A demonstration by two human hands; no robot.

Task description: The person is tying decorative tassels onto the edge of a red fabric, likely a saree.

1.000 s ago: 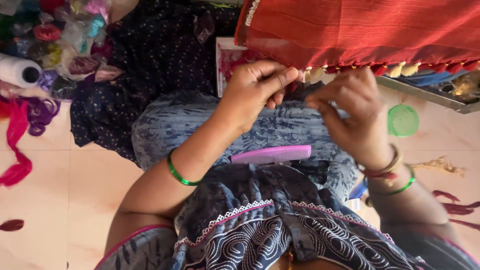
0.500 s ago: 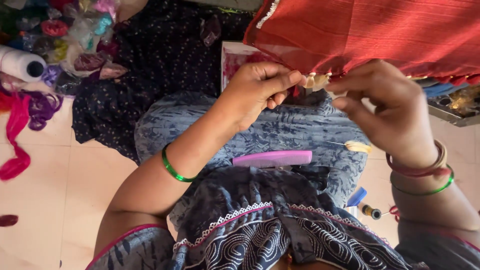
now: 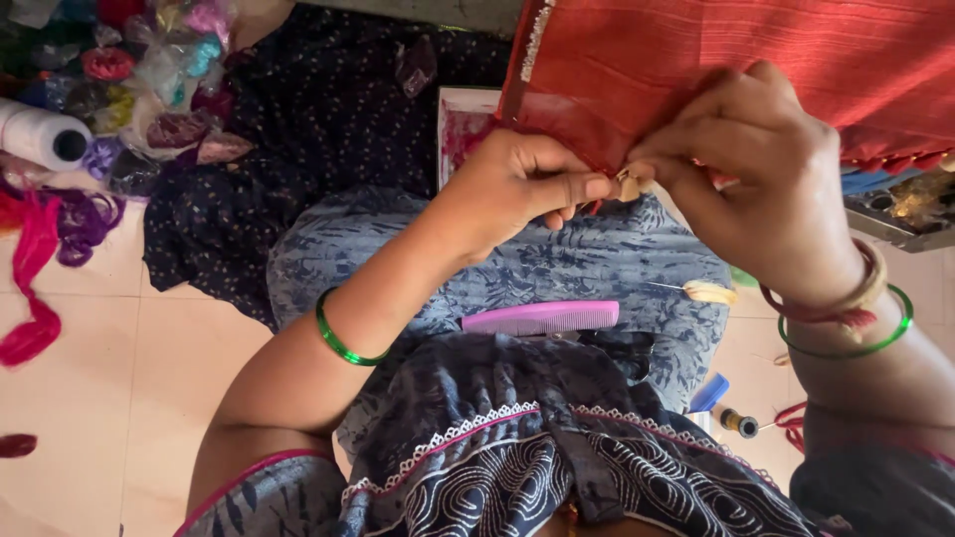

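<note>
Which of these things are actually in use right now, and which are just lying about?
In use:
- red cloth, edge pinched by left hand and right hand
- small cream tassel between the fingertips

Lying about:
- pink comb on the lap
- white thread cone
- thread bundles
- pink strands
- dark cloth

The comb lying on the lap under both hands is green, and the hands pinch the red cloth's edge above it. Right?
Not quite. The head view shows the comb is pink, not green. It does lie on the lap, below the left hand and right hand pinching the red cloth edge.
</note>
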